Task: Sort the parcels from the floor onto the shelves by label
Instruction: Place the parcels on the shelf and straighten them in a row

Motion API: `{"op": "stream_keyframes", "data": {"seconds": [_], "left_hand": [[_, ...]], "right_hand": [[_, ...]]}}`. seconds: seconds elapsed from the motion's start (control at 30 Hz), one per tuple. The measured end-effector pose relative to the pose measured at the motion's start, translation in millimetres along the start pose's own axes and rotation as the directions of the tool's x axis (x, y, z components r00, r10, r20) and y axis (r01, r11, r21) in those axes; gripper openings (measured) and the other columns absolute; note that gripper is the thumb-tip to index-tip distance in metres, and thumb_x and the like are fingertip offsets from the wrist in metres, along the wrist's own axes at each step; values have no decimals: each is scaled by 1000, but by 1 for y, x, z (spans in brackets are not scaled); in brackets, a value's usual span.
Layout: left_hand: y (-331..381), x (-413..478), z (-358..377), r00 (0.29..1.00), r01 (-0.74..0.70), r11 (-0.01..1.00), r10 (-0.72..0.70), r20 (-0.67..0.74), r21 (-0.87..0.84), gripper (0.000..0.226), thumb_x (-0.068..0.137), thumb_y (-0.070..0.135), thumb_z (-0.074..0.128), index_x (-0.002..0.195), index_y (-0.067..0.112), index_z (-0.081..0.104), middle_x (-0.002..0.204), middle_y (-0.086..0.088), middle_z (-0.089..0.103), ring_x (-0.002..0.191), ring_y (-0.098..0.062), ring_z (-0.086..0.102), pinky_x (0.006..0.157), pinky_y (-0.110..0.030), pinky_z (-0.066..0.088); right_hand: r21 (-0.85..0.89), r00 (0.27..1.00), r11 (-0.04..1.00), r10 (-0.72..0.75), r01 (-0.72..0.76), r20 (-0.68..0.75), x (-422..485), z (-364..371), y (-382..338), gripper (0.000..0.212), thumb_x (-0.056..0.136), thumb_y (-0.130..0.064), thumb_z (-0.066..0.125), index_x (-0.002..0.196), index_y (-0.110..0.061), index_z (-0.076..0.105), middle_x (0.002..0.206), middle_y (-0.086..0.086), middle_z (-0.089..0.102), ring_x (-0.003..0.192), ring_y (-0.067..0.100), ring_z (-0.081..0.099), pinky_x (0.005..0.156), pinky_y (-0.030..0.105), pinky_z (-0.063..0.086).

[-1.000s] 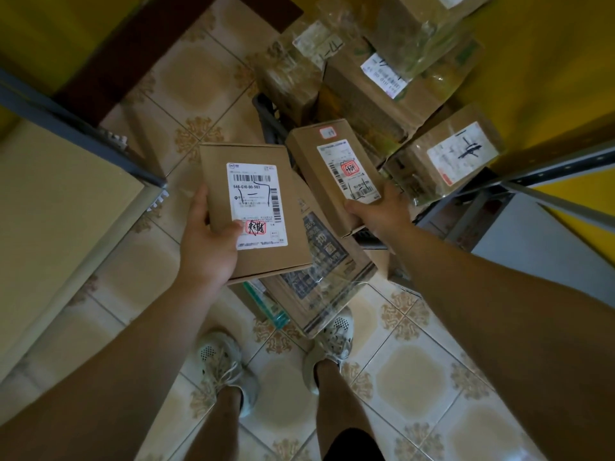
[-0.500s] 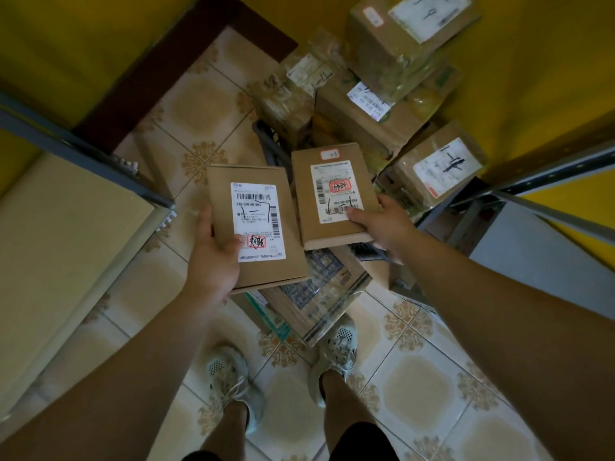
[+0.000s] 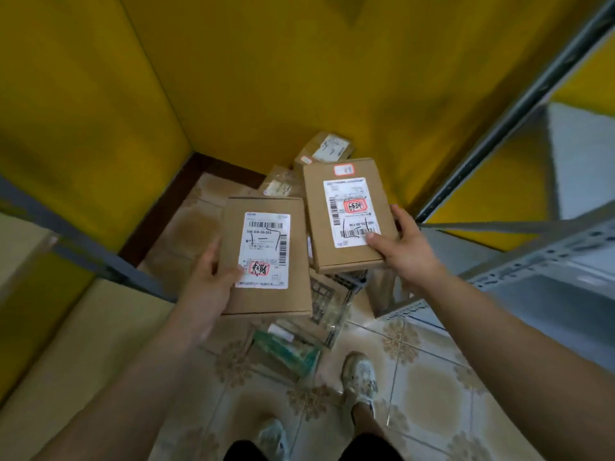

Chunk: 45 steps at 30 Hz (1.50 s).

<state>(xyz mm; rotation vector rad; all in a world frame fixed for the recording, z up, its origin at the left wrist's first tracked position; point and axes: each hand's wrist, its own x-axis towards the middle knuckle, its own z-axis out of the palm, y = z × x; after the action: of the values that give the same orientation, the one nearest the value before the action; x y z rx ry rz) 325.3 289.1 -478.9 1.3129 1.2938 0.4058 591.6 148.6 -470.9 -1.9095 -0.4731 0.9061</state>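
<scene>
Left hand (image 3: 208, 281) grips left parcel (image 3: 299, 294), right hand (image 3: 404, 247) grips right parcel (image 3: 314, 227), side by side.
Left label (image 3: 264, 251): barcodes, number starting 546; right label (image 3: 351, 211) upside down; both have unreadable red-circled handwriting.

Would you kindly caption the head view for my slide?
Left hand holds one parcel, right hand a second parcel, above the floor pile.

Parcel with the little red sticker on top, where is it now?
The stickered parcel is right of centre in the head view, gripped by the right hand, beside the other parcel in the left hand.
</scene>
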Motion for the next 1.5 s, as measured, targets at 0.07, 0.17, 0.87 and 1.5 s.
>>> {"op": "stream_keyframes", "data": {"seconds": [0.07,0.17,0.87,1.5], "left_hand": [[29,-23,-13,992,-118,993,116,42,28,59,98,7,52,142,42,36,109,28,57,99,-1,58,77,-15,48],[67,-57,-30,966,-241,968,232,112,74,61,100,15,50,149,42,28,133,20,47,121,-4,45,105,-31,40],[127,-376,113,749,-563,820,557,359,-98,69,93,16,63,147,42,29,124,7,55,93,-2,58,68,-21,46],[174,-443,364,562,-600,783,558,611,-164,61,97,9,52,145,43,35,117,8,62,94,-9,63,70,-28,49]], "right_hand": [[39,995,997,-65,68,-70,-37,-8,-27,103,70,-48,83,154,-32,26,138,-4,54,119,19,59,99,48,52],[107,974,983,-128,149,-185,-95,-23,-60,93,81,-35,79,155,-31,23,138,-5,51,120,20,57,101,47,51],[-6,721,933,-282,361,-633,-450,-270,-17,77,88,-17,72,147,-43,30,107,-8,63,98,12,65,85,35,57],[36,477,956,-112,291,-872,-502,-463,68,70,91,-18,69,148,-36,34,106,-15,59,98,8,63,94,40,55]]}}
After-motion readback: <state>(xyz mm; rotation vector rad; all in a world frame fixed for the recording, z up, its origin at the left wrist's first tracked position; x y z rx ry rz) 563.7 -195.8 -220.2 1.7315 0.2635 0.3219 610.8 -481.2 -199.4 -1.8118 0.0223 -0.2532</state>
